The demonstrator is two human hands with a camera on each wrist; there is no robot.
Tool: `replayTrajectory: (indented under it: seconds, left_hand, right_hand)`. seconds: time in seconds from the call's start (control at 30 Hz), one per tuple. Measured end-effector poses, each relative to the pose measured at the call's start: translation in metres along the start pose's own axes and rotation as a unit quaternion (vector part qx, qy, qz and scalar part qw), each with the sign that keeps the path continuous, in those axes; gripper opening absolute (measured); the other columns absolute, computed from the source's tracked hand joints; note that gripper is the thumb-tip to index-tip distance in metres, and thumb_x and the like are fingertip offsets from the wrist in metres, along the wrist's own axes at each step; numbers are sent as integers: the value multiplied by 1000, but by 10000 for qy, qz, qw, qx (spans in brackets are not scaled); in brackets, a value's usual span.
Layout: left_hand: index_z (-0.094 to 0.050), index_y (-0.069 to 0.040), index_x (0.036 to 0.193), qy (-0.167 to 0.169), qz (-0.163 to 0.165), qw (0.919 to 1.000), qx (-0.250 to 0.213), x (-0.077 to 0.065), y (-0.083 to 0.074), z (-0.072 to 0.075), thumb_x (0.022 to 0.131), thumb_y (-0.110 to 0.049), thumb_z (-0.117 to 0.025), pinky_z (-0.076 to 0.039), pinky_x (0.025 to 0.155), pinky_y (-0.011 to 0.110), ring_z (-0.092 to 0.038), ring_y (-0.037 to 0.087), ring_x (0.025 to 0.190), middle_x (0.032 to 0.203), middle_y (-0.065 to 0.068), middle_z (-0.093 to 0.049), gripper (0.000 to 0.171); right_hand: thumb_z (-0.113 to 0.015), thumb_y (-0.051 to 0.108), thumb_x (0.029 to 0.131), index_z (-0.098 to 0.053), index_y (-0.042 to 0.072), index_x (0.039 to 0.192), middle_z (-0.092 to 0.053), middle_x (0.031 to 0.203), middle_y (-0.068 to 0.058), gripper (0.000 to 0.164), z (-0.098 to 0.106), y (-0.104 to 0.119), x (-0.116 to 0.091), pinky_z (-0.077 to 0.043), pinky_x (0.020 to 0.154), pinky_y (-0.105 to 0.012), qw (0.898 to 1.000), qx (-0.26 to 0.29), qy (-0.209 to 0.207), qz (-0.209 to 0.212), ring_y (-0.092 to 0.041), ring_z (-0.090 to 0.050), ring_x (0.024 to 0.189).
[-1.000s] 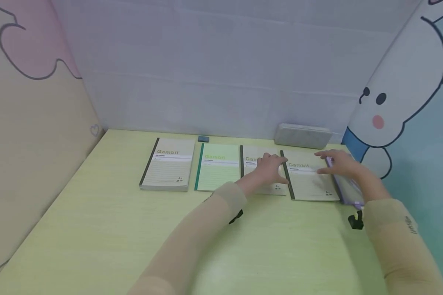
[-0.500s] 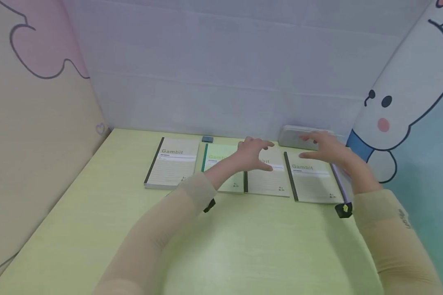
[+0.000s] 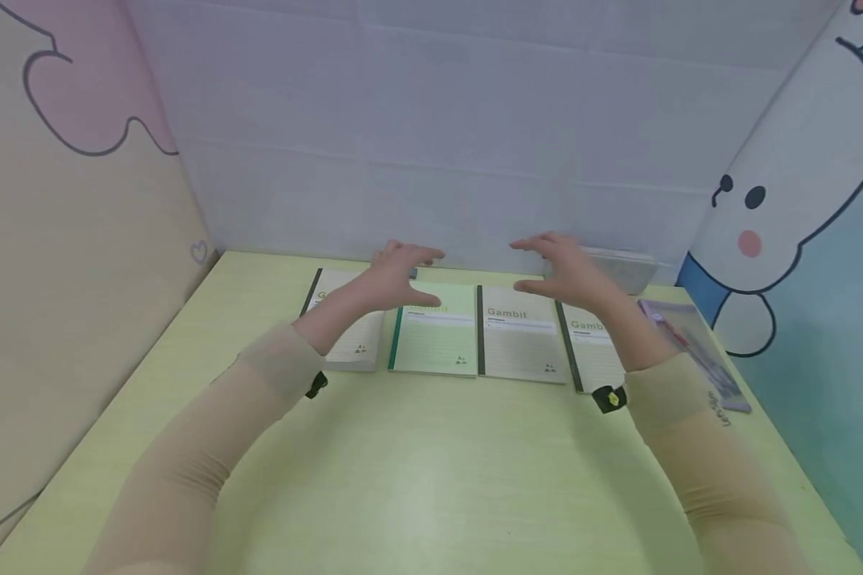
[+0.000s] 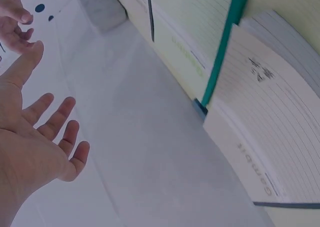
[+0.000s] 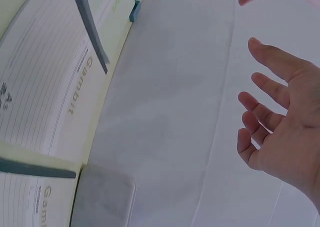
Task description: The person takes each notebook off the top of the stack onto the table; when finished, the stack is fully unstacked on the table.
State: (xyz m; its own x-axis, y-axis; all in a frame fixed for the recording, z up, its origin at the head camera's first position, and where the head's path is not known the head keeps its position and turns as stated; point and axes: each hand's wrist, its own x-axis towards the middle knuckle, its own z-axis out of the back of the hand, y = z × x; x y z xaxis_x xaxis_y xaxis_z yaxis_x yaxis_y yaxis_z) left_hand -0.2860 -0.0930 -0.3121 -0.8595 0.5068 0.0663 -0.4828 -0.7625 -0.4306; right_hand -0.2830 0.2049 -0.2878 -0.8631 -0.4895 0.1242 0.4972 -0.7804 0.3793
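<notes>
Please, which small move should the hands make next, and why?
Perhaps lower the left hand toward the green notebook. In the head view, this hand partly overlaps the notebook's upper part, while the notebook's lower part is uncovered. The left hand holds nothing, and the right hand is empty too.

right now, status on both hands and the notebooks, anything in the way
Left hand, right hand: open, raised, holding nothing. Notebooks in a row on the table. Head view: hands and wrists partly hide outer ones.
</notes>
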Motion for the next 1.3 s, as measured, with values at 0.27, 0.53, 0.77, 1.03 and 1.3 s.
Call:
replayTrajectory:
  seconds: [0.27, 0.53, 0.77, 1.03, 1.3]
  left_hand:
    - [-40, -20, 144, -309, 340, 9987, -222, -29, 51, 23, 79, -38, -76, -19, 103, 57, -29, 31, 128, 135, 5, -51, 77]
    - [-40, -16, 144, -537, 646, 9959, -323, -59, 111, 22, 78, -37, -76, -24, 101, 58, -28, 36, 129, 136, 11, -50, 78]
    - [-35, -11, 145, -368, 963, 9939, -383, -71, 155, 1, 81, -41, -73, -16, 101, 65, -25, 44, 130, 143, 17, -41, 81]
    - [-32, -9, 147, -243, 1616, 9857, -407, -80, 181, -9, 80, -38, -75, -16, 101, 66, -20, 47, 131, 149, 21, -31, 85]
    - [-26, -10, 149, 80, 1947, 9795, -515, -89, 197, -17, 76, -44, -76, -21, 100, 67, -19, 48, 131, 150, 23, -27, 95]
  right_hand:
    - [-72, 32, 83, -47, 15, 139, -54, 128, -11, 63, -31, 32, 27, -33, 100, -51, 9992, -63, -57, 380, -31, -42, 121]
    - [-72, 29, 83, -47, 13, 139, -53, 129, -11, 63, -73, 57, 51, -26, 107, -48, 9979, 221, 257, 548, -29, -39, 125]
    - [-72, 34, 83, -46, 15, 140, -52, 131, -10, 65, -116, 68, 67, -33, 104, -47, 9983, 350, 365, 281, -29, -41, 125]
    - [-69, 40, 84, -44, 16, 142, -44, 141, -11, 67, -158, 78, 78, -37, 104, -47, 9958, 807, 412, -154, -32, -37, 129]
    - [-64, 49, 85, -37, 18, 146, -40, 146, -9, 73, -199, 92, 86, -36, 104, -47, 9946, 617, 823, -144, -33, -35, 131]
